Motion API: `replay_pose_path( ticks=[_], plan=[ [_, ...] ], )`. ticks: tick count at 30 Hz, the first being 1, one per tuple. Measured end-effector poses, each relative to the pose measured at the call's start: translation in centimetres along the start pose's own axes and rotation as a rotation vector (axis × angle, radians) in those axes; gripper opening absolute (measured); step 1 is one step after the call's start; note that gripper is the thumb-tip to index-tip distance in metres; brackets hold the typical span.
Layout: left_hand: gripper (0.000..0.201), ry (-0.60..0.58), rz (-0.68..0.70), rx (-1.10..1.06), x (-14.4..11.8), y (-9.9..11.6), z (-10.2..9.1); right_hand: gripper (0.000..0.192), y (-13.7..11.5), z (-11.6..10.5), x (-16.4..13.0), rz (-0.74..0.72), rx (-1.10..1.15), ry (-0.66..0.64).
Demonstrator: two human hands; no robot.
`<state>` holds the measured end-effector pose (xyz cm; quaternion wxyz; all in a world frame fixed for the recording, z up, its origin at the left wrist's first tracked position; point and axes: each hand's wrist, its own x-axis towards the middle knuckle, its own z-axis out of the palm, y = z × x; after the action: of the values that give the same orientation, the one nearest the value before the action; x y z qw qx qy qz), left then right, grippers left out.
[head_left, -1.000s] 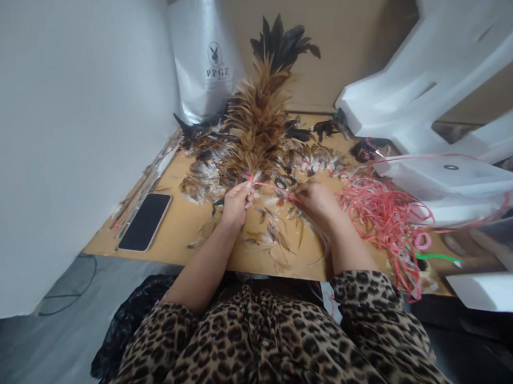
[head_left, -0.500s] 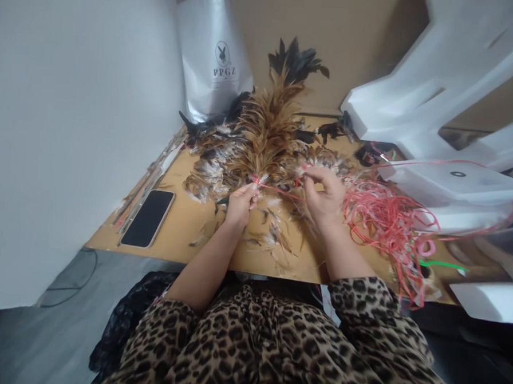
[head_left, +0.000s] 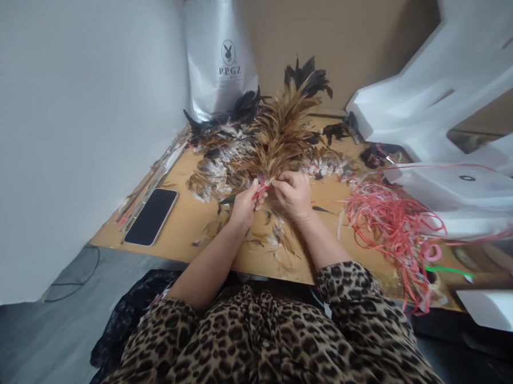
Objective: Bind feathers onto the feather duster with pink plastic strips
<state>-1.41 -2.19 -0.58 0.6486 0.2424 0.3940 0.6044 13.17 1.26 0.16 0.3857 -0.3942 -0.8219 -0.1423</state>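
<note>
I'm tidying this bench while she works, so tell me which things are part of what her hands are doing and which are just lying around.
In use:
- left hand gripping the base of the brown feather bundle
- right hand at the same base
- red string at the base

Lying about:
- smartphone
- silver bag
- tangle of red string
- white foam pieces
- loose feathers

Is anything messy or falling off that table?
Yes. Loose feathers lie scattered over the table, and a tangle of pink string spills over its near right edge. The phone sits close to the near left edge.
</note>
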Motion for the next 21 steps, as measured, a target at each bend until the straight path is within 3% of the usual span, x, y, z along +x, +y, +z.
replay_pose_path(
  ticks=[4,6,9,14,21],
  plan=[
    [0.032,-0.02,0.025,0.005,0.0,-0.1,-0.2,0.018,-0.3,0.4,-0.2,0.057,0.065,-0.055],
    [0.031,-0.014,0.04,0.0,0.2,-0.2,-0.4,0.017,-0.9,0.4,-0.3,0.153,0.185,-0.015],
    [0.031,0.026,0.084,-0.006,0.4,-0.4,-0.6,0.02,-1.9,0.4,-0.2,0.447,0.477,0.059],
    [0.034,0.007,0.183,0.058,0.4,-0.7,-0.6,0.038,-3.3,0.7,0.1,0.946,0.935,-0.093],
    [0.033,-0.002,0.192,0.059,0.4,-0.8,-0.4,0.037,-3.1,1.7,-0.1,1.147,1.332,-0.022]
  ],
)
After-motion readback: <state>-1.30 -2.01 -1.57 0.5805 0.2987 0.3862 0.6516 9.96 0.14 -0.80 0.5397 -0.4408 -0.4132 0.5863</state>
